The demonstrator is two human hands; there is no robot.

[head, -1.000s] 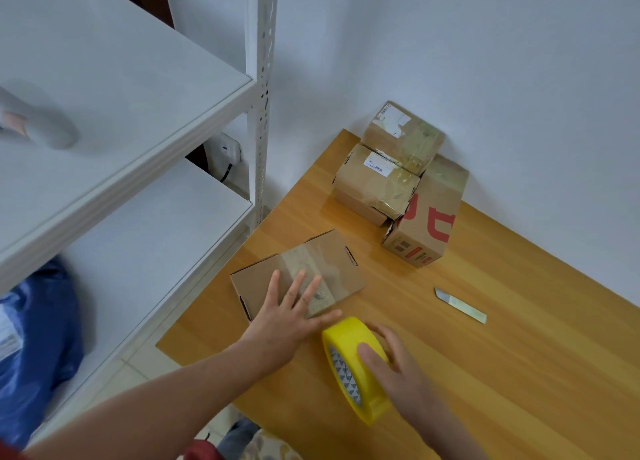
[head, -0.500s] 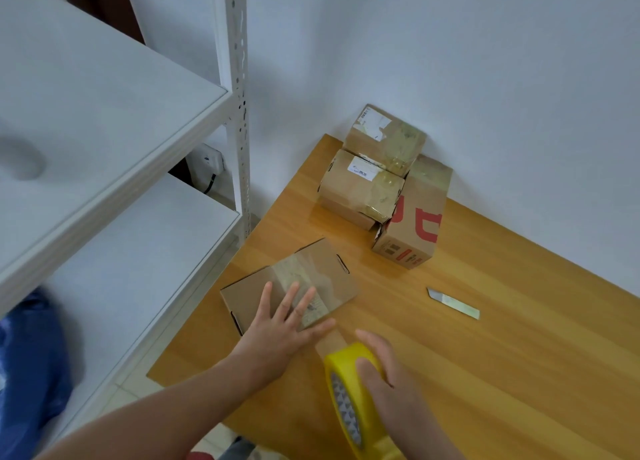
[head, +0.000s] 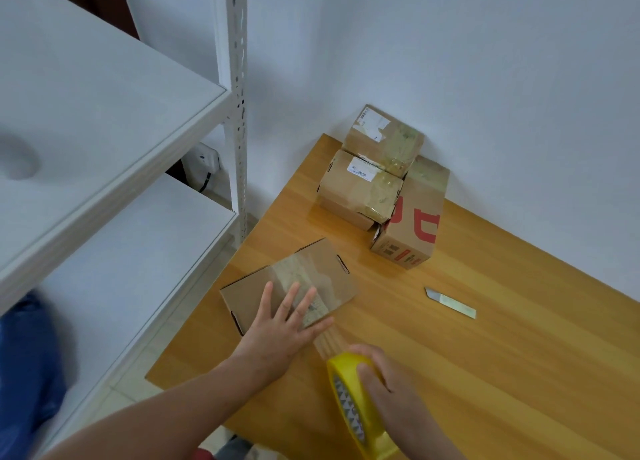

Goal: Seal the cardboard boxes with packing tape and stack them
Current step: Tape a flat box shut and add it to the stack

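Taping the box [head: 323,264] on the table [head: 502,362].
We press our left hand [head: 281,325] flat on it, fingers spread; our right hand [head: 393,388] grips the yellow tape roll [head: 348,404].

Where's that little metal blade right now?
In the head view, the metal blade lies on the wooden table, right of the box under the left hand, nearer the camera than the red-printed box.

The left hand [head: 285,324] lies palm down on the cardboard box [head: 311,269], fingers straight and spread, thumb stretched rightward, its bare forearm reaching in from the lower left. The right hand [head: 384,383] curls over the tape roll [head: 349,400], apparently gripping its rim.
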